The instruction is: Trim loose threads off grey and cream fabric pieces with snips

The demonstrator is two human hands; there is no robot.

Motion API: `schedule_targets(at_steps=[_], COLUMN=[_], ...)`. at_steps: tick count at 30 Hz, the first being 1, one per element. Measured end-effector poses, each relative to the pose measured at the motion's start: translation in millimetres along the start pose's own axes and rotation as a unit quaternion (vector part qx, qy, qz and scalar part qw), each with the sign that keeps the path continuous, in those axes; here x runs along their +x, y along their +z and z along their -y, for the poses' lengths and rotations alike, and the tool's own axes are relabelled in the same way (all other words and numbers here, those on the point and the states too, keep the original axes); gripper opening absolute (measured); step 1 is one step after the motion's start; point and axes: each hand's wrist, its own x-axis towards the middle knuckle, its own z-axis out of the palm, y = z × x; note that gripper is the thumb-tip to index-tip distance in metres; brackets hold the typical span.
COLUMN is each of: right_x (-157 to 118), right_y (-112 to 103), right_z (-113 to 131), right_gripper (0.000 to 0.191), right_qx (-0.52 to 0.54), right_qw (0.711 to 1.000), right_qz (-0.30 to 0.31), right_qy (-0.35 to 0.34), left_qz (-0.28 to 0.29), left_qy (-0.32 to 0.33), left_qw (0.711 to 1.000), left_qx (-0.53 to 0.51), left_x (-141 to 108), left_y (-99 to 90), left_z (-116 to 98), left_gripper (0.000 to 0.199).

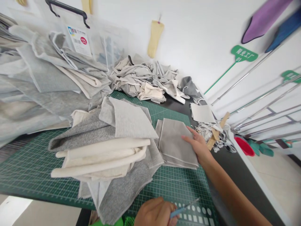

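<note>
On the black worktop (237, 169), a grey cloth stack (176, 141) lies on the green mat (174, 182). The right hand (198, 142), loosely curved, laps its thumb over the stack's right edge; I cannot tell whether fingers grip underneath. Light pressure should keep layers aligned. The left hand (155, 213) is closed around a blue-handled tool (176, 212), its point best kept clear. Far left, a clear box (94, 37) has indistinct contents.

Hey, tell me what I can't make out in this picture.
All in the head view:
Left hand: wrist cut off by the bottom edge.
Blue tool handle: rear end hidden inside that hand.
Right hand: some fingers hidden by the gray cloth stack.
Box label: fine print too small.
Large cloth pile: cut off by the left edge.
</note>
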Motion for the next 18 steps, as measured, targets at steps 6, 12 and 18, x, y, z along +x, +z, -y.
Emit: schedule_targets(at_steps=[6,12,18], right_x=[-43.4,-97.0,-132.7], right_y=[-50.3,-53.7,-5.4], right_z=[-9.3,16.3,2.8], right_gripper=[0.065,0.045,0.037], right_qx=[-0.294,-0.298,0.095], right_qw=[0.949,0.927,0.978], right_qz=[-0.016,-0.091,0.144], right_qy=[-0.113,-0.209,-0.117], left_qz=[0.040,0.084,0.079], left_qy=[-0.038,-0.119,-0.166], left_qw=[0.997,0.985,0.981], left_qx=[-0.053,-0.092,0.057], left_x=[11.9,26.9,67.7], left_y=[-16.6,-39.3,-29.3], left_z=[-14.3,-40.0,-62.0], left_gripper=[0.023,0.019,0.028])
